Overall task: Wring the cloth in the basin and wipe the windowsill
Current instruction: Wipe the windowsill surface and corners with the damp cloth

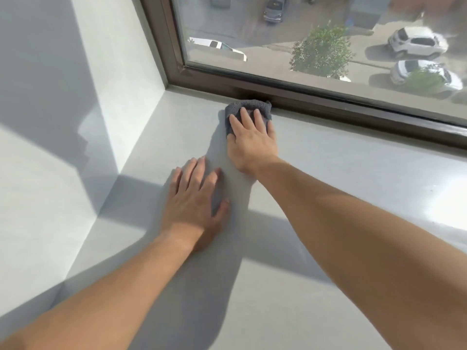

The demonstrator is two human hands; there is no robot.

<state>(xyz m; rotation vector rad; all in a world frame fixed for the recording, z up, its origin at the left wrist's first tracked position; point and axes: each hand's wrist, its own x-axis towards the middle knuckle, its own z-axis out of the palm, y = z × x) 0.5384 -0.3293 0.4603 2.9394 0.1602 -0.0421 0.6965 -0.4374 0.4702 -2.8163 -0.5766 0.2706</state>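
Cloth (238, 107): grey, bunched, under the right hand's (252, 145) fingertips, pressed flat to the windowsill (341, 173), its far edge against the dark window frame (328, 102). Right fingers extended, slightly spread, bearing on the cloth. Left hand (195, 200): near and left of those fingers, palm down on the bare sill, fingers spread, holding nothing.

Single head view, looking forward and steeply down from above the windowsill (328, 173), close in, both forearms reaching away from it. Faces the window (316, 34); street far below seen through the glass.
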